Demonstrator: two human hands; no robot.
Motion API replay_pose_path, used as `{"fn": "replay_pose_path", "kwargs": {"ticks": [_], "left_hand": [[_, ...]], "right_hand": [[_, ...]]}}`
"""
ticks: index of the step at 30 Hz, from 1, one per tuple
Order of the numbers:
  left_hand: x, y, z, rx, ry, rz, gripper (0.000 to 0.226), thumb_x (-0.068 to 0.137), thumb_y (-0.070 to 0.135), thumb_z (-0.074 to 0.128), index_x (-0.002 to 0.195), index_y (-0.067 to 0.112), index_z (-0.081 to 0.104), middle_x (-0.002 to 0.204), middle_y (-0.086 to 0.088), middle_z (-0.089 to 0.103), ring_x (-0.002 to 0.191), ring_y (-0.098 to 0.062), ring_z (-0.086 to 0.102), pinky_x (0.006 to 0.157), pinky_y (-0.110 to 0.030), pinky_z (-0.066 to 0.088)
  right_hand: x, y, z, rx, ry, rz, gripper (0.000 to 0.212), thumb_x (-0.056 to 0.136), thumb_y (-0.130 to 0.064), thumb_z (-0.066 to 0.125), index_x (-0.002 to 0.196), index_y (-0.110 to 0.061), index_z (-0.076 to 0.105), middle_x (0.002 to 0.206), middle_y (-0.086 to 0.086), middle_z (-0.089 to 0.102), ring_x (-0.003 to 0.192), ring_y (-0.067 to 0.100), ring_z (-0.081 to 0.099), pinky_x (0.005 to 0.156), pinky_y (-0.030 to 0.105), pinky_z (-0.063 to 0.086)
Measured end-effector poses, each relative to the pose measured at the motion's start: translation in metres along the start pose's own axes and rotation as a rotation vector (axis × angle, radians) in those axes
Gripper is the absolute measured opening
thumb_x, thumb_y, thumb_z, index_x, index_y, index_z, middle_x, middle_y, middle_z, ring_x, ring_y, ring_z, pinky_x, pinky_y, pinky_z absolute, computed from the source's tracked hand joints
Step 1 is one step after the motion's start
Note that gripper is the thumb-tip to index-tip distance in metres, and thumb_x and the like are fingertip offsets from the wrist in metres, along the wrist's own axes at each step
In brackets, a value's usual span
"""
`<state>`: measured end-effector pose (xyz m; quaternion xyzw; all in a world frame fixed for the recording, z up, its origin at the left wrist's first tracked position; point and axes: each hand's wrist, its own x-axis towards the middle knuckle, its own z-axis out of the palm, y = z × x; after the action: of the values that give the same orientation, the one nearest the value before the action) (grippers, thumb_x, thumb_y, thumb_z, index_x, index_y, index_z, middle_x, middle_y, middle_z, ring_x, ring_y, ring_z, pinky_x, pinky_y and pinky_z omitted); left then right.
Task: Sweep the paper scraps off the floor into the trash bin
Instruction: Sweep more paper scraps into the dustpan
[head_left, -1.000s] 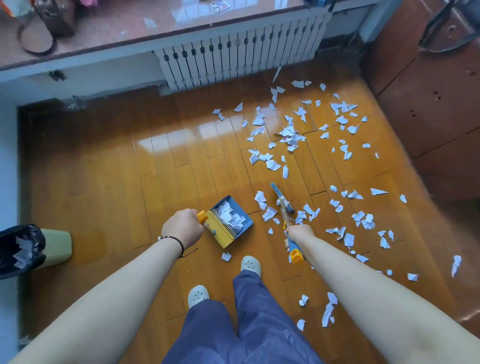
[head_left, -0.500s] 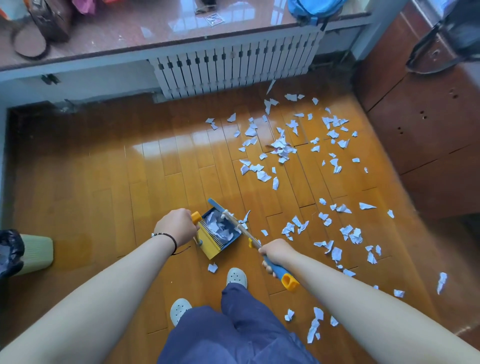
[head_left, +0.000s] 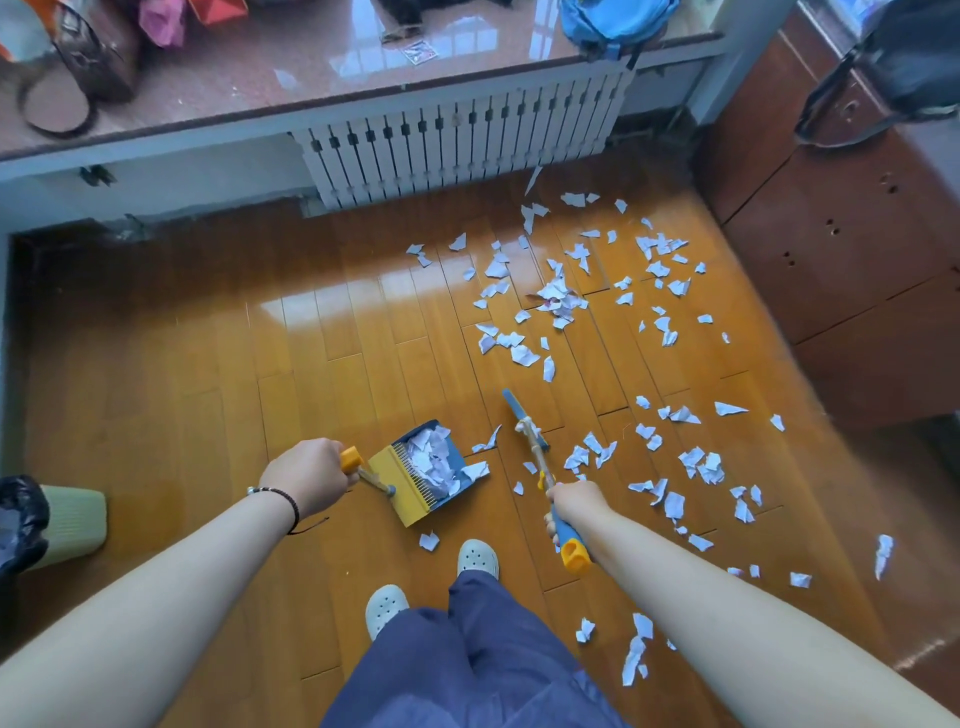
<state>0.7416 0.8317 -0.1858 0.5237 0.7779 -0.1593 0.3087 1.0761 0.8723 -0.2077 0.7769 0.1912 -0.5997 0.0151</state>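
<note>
Surfaces: gloss, plastic, paper

Floor (head_left: 322, 374) varnished wood, glossy, reflecting light. Dustpan (head_left: 415, 486) smooth yellow-blue plastic. Paper scraps (head_left: 558, 301) matt, crumpled. Windowsill (head_left: 291, 78) polished stone, mirror-shiny.

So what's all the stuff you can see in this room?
paper scraps: many, white, strewn over the floor's right half, some piled in the dustpan
dustpan: one, blue and yellow, on the floor ahead of the feet
broom: one, blue and yellow, head on the floor right of the dustpan
trash bin: one, pale green with black liner, far left edge
floor: wooden, orange-brown
radiator: one, white, under the ledge
ledge: one, reddish, top, bags on it
backpack: one, blue, on the ledge
cabinet: brown, right side
shoes: two, white
left hand: grips the dustpan handle, black bracelet on the wrist
right hand: grips the broom handle
</note>
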Motion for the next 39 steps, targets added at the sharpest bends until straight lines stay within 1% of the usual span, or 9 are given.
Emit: {"fn": "replay_pose_path", "kwargs": {"ticks": [3, 6, 9, 13, 16, 21, 27, 33, 39], "left_hand": [[0.002, -0.006, -0.004, 0.067, -0.013, 0.034, 0.019, 0.095, 0.04, 0.064, 0.093, 0.022, 0.067, 0.08, 0.002, 0.067, 0.075, -0.023, 0.065, 0.066, -0.034, 0.057], [0.001, -0.01, -0.006, 0.123, -0.009, 0.06, 0.021, 0.096, 0.041, 0.063, 0.101, 0.021, 0.068, 0.082, 0.002, 0.066, 0.074, -0.022, 0.064, 0.062, -0.031, 0.054], [-0.001, -0.01, -0.001, 0.15, -0.012, 0.081, 0.021, 0.097, 0.041, 0.059, 0.099, 0.021, 0.067, 0.082, 0.003, 0.065, 0.074, -0.021, 0.064, 0.058, -0.029, 0.049], [-0.002, -0.01, 0.004, 0.165, 0.007, 0.103, 0.019, 0.099, 0.038, 0.057, 0.095, 0.021, 0.064, 0.079, 0.004, 0.061, 0.072, -0.021, 0.06, 0.057, -0.029, 0.043], [-0.002, -0.017, 0.002, 0.143, 0.011, 0.111, 0.017, 0.098, 0.038, 0.059, 0.101, 0.022, 0.066, 0.082, 0.004, 0.064, 0.072, -0.02, 0.061, 0.058, -0.029, 0.047], [-0.008, -0.042, -0.002, 0.087, 0.017, 0.119, 0.019, 0.097, 0.039, 0.06, 0.103, 0.022, 0.067, 0.081, 0.004, 0.065, 0.072, -0.019, 0.064, 0.063, -0.031, 0.055], [-0.024, -0.089, 0.007, 0.019, 0.029, 0.117, 0.018, 0.096, 0.042, 0.063, 0.092, 0.025, 0.065, 0.077, 0.005, 0.065, 0.072, -0.02, 0.065, 0.063, -0.032, 0.056], [-0.05, -0.138, 0.011, -0.015, 0.054, 0.104, 0.01, 0.097, 0.043, 0.062, 0.093, 0.033, 0.063, 0.075, 0.009, 0.063, 0.069, -0.014, 0.061, 0.052, -0.025, 0.042], [-0.068, -0.175, 0.006, 0.063, 0.043, 0.109, 0.016, 0.096, 0.044, 0.063, 0.098, 0.03, 0.069, 0.078, 0.009, 0.065, 0.073, -0.015, 0.064, 0.06, -0.028, 0.054]], "right_hand": [[0.003, 0.005, 0.016, 0.039, 0.008, 0.041, 0.01, 0.097, -0.009, 0.045, 0.097, -0.005, 0.054, 0.066, 0.01, 0.048, 0.05, 0.021, 0.044, 0.043, 0.026, 0.04], [0.004, 0.014, 0.044, -0.103, -0.012, 0.064, 0.017, 0.1, -0.011, 0.04, 0.085, -0.006, 0.048, 0.063, 0.01, 0.046, 0.052, 0.022, 0.042, 0.045, 0.026, 0.041], [0.0, 0.019, 0.071, -0.042, -0.09, 0.062, 0.01, 0.098, -0.012, 0.045, 0.099, -0.008, 0.054, 0.066, 0.008, 0.05, 0.049, 0.018, 0.045, 0.035, 0.024, 0.041], [-0.019, 0.017, 0.089, 0.042, -0.198, 0.121, 0.013, 0.1, -0.014, 0.043, 0.093, -0.006, 0.05, 0.065, 0.009, 0.047, 0.04, 0.016, 0.043, 0.032, 0.018, 0.037], [-0.03, 0.012, 0.083, 0.077, -0.267, 0.163, 0.017, 0.101, -0.022, 0.043, 0.097, -0.006, 0.048, 0.066, 0.007, 0.048, 0.03, 0.012, 0.042, 0.031, 0.015, 0.035], [-0.056, 0.004, 0.074, 0.065, -0.29, 0.134, 0.015, 0.101, -0.024, 0.043, 0.098, -0.01, 0.049, 0.063, 0.004, 0.048, 0.033, 0.009, 0.042, 0.032, 0.015, 0.035], [-0.076, 0.011, 0.082, 0.008, -0.255, 0.074, 0.015, 0.102, -0.023, 0.041, 0.097, -0.011, 0.049, 0.065, 0.005, 0.047, 0.033, 0.01, 0.042, 0.034, 0.015, 0.037], [-0.07, 0.038, 0.09, 0.05, -0.185, 0.06, 0.017, 0.101, -0.023, 0.042, 0.094, -0.009, 0.05, 0.066, 0.006, 0.048, 0.032, 0.011, 0.044, 0.033, 0.016, 0.038], [-0.061, 0.068, 0.109, -0.045, -0.028, -0.039, 0.012, 0.097, -0.012, 0.048, 0.088, -0.006, 0.055, 0.066, 0.014, 0.053, 0.045, 0.02, 0.047, 0.037, 0.023, 0.042]]}}
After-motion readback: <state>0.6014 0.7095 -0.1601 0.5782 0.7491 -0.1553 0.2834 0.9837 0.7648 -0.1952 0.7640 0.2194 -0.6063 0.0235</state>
